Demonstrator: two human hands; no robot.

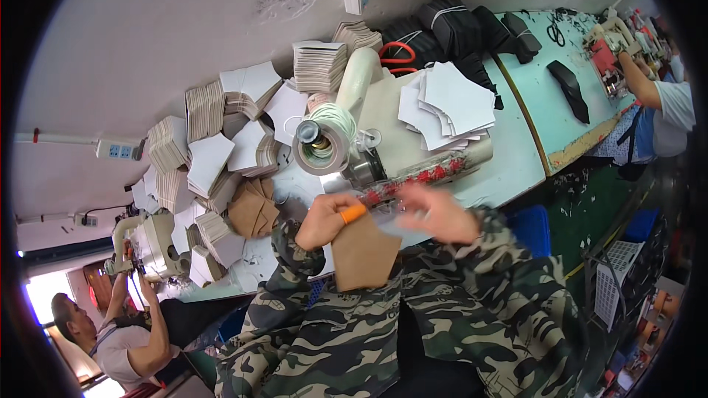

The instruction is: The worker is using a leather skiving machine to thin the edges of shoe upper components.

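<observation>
My left hand [324, 221], an orange cover on one finger, grips the upper edge of a flat brown cut piece [366, 256] at the front edge of the table. The piece hangs over my camouflage-patterned lap. Just right of it is my right hand [440, 215], smeared by motion, so its fingers are hard to read. Directly ahead of both hands stands a sewing machine [359, 77], with a spool of pale thread [328, 121] on it. On its right side lies a loose stack of white cut pieces [451, 103].
Stacks of pale cut pieces [204, 112] crowd the table's left, with brown pieces [253, 208] among them. Bundled black parts [451, 28] and red-handled scissors [398, 51] lie behind the machine. One co-worker [136, 339] works at left, another [667, 103] at far right. A blue stool [531, 230] stands right.
</observation>
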